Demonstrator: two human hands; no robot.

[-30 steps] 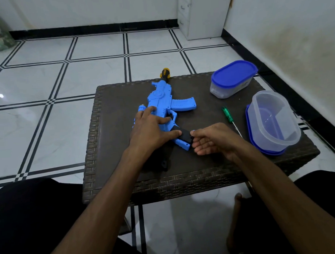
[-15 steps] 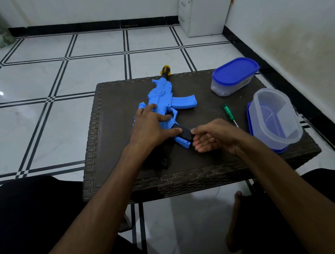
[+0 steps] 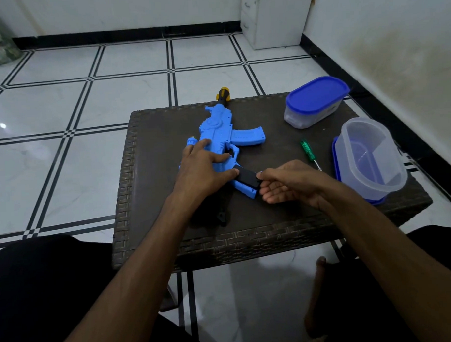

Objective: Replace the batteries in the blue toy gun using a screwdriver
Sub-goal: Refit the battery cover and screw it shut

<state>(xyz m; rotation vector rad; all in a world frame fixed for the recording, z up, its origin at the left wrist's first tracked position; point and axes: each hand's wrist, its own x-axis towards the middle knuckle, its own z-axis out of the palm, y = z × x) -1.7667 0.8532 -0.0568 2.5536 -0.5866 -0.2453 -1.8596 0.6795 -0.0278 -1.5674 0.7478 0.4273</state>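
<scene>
While the dark woven counter (image 3: 153, 173) carries everything, the blue toy gun (image 3: 219, 135) lies on it a little left of centre, its long axis running from the near edge to the far edge, the yellow-and-black muzzle at the far end and the grip jutting right toward the near side. An open clear container (image 3: 369, 158) sits on its blue lid at the right edge, with a closed blue-lidded container (image 3: 314, 101) beyond it at the far right.

The left hand (image 3: 201, 169) lies flat on the gun's body, fingers spread and straight, pressing it down, thumb against the black battery cover (image 3: 246, 177) on the grip. The right hand (image 3: 288, 184), just right of the grip, pinches that cover's right end between thumb and fingertips, so the cover lies directly left of it and the right hand is better placed to work it.

A green-handled screwdriver (image 3: 308, 151) lies untouched, just beyond the right hand.

Compared with a second ago, both hands sit almost unchanged; only the view has shifted slightly.
</scene>
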